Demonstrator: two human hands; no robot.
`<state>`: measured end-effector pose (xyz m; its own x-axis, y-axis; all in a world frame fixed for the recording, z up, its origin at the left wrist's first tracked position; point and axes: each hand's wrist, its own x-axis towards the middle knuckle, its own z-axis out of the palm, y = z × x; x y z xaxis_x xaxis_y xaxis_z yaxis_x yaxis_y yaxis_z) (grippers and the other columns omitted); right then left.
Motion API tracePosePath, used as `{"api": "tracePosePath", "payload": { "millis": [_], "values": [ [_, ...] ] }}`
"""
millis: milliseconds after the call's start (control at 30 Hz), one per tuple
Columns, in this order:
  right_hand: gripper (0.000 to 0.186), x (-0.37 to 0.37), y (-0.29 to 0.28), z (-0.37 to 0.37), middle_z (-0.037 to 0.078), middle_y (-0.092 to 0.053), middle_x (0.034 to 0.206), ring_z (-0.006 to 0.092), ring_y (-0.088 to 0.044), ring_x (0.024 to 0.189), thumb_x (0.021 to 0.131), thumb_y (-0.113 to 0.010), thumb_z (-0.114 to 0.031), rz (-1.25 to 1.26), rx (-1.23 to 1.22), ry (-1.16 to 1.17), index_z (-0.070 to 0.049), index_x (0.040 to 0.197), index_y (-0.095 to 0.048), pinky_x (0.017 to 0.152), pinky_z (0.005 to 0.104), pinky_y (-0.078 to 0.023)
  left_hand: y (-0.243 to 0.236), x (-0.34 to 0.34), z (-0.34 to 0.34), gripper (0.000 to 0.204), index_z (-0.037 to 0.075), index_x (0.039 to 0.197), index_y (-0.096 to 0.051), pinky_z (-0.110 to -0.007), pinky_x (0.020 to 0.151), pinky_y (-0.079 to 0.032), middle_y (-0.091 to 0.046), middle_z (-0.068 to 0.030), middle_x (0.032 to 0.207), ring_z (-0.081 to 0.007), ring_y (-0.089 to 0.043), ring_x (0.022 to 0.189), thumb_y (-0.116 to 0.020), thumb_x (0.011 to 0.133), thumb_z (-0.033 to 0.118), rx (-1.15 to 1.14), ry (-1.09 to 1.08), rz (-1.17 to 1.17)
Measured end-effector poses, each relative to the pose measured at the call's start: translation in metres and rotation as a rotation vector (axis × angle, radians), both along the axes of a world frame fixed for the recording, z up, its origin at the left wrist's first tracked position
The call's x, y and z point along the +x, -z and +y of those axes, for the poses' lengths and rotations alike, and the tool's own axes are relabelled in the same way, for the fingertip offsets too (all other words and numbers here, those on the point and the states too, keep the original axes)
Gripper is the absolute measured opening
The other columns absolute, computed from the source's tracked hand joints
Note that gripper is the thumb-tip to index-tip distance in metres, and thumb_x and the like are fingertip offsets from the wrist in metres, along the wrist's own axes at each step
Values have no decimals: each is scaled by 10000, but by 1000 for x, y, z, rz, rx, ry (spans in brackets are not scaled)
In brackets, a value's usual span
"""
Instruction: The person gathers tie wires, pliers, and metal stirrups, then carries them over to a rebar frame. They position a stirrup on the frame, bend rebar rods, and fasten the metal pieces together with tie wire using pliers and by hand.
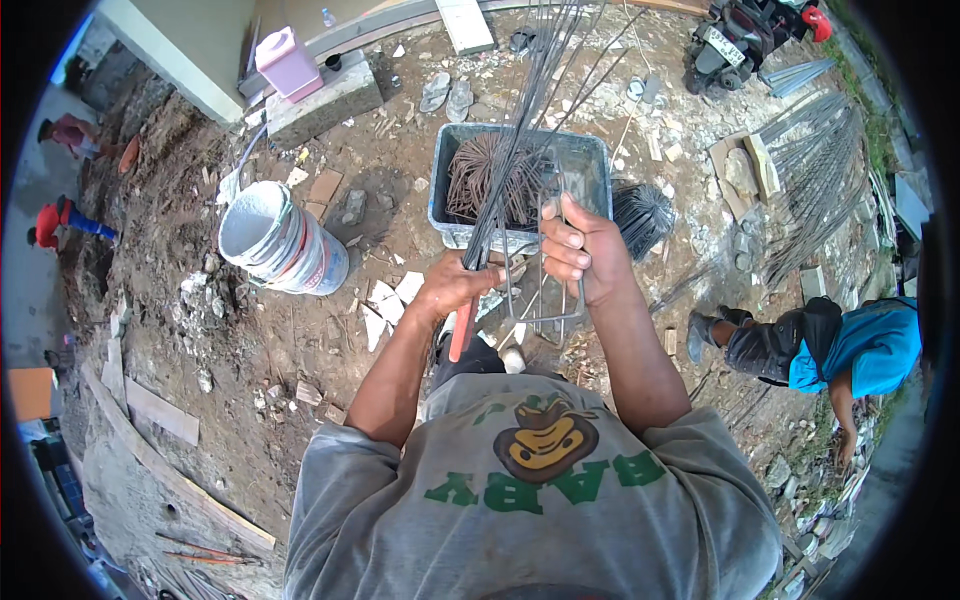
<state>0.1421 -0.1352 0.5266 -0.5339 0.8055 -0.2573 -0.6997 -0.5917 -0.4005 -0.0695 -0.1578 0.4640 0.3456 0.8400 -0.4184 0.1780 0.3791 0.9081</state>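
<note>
My left hand [455, 285] is closed round a long bundle of thin dark steel wires [515, 135], which fans upward past the tub. A red handle [461, 332] of a tool sticks out below the same hand; the tool's head is hidden. My right hand [585, 248] grips bent steel rebar stirrups [548, 319], narrow rectangular loops hanging between my hands. Beyond them stands a dark plastic tub [597, 160] holding a bundle of rusty brown rods or wires [478, 180]. Against its right side lies a bundle of dark wires [643, 215].
Stacked white buckets [325, 260] stand left. Behind are a pink jug [287, 65] on a concrete block [325, 105], and a motorcycle [728, 50]. Long steel rods [820, 170] lie right. A person in blue [865, 345] bends at right; another in red [52, 225] is far left. Rubble covers the ground.
</note>
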Motion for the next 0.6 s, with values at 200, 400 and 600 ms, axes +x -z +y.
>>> {"api": "tracePosePath", "payload": {
  "millis": [200, 400, 600],
  "values": [
    [269, 27, -3, -29, -34, -370, 549, 62, -335, 364, 985, -396, -244, -45, -53, -29, -67, 796, -470, 329, 218, -293, 17, 44, -50, 268, 35, 877, -677, -262, 646, -435, -613, -8, 741, -102, -532, 676, -759, 730, 243, -26, 82, -33],
    [215, 46, 17, -49, -43, -401, 525, 72, -359, 354, 961, -425, -239, 26, -195, 46, -144, 772, -462, 331, 245, -306, 33, 82, -85, 309, 35, 885, -656, -260, 623, -410, -590, -3, 706, -104, -511, 653, -771, 706, 259, -42, 74, -96],
    [297, 53, 16, -54, -34, -399, 531, 74, -348, 367, 987, -378, -288, 121, -145, 37, -67, 830, -500, 345, 238, -298, 12, 85, -103, 198, 39, 779, -618, -252, 574, -392, -542, 26, 656, -84, -472, 609, -728, 763, 203, -4, -151, -43]
  ]
}}
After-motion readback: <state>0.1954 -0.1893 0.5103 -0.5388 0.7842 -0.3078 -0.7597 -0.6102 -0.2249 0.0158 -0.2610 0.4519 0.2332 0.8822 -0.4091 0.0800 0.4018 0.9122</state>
